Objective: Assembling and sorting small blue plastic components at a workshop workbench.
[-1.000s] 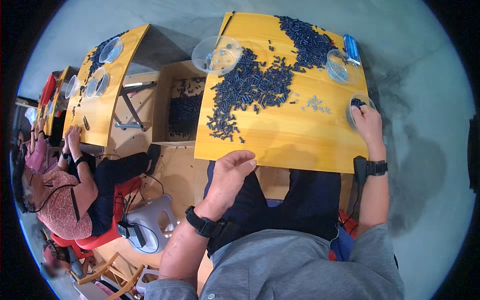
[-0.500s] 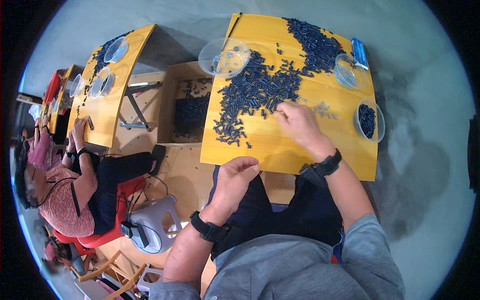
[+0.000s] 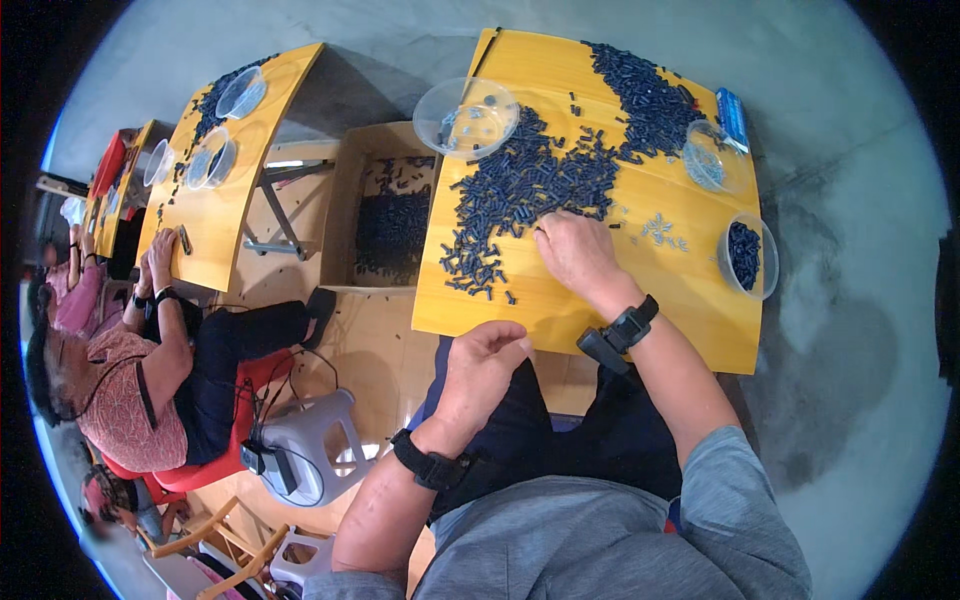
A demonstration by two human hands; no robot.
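My right hand is closed at the near edge of a pile of small dark-blue tube-shaped pieces on a yellow table. One small dark piece shows at its fingertips. Lower and to the left, my left hand is raised just off the table's near edge. Its thumb and fingers are pinched together, and whatever lies between them is too small to make out. Right of my right hand lies a loose cluster of small pale pieces. Both wrists wear black bands.
Clear plastic tubs stand on the table: one far left, one with pale pieces, one with dark pieces. A blue box sits at the far right. A cardboard box stands left. Another person works at a neighbouring table.
My right hand has moved slightly left and nearer, its fingers now against the pile's near edge. My left hand stays pinched in nearly the same place. The whole view has shifted a little.
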